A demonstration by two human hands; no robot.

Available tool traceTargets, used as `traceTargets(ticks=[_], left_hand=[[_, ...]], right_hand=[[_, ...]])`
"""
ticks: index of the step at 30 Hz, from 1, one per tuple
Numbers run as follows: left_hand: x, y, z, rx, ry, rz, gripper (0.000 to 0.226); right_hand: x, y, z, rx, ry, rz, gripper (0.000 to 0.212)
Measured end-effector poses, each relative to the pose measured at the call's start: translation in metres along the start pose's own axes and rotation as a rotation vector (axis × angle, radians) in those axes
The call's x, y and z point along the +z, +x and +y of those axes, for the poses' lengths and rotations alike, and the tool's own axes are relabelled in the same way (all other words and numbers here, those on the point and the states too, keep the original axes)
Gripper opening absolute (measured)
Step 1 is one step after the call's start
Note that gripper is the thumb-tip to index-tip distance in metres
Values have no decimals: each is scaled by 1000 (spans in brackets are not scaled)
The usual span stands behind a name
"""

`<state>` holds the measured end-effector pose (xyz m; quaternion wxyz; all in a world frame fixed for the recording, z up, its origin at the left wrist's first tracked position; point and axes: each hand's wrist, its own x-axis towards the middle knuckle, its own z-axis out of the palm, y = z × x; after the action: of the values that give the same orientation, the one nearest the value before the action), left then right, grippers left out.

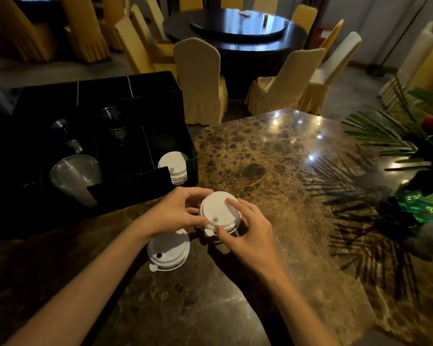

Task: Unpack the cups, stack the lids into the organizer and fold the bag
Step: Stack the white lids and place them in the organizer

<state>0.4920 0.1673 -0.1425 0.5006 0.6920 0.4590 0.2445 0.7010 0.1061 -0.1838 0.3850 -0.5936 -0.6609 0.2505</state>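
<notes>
Lids point(220, 213) — a white stack, no readable writing — gripped by both hands: left hand point(178, 211) at 9 o'clock, right hand point(248, 228) at 4.

Matt white plastic lids point(220, 213), glossy brown marble table point(273, 158), black plastic organizer point(160, 96), clear plastic cups point(75, 176)

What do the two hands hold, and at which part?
Both the left hand and the right hand hold a white lid stack by its rim.

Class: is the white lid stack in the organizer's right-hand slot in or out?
In. The lid stack sits inside the black organizer, behind its front wall.
</notes>
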Motion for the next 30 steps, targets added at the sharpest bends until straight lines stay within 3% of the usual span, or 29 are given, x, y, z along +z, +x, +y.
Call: traceTargets(ticks=[9,19,25,30], left_hand=[[-9,17,-33,-75,27,-17,72],[-14,29,-46,-97,34,-46,66],[-12,34,-45,-13,279,-53,63],[-12,31,-43,-56,170,-100,68]], right_hand=[[25,18,12,68,7,-67,66],[32,21,16,71,-6,-14,64],[39,15,15,70,35,33,62],[41,9,20,93,44,72,63]])
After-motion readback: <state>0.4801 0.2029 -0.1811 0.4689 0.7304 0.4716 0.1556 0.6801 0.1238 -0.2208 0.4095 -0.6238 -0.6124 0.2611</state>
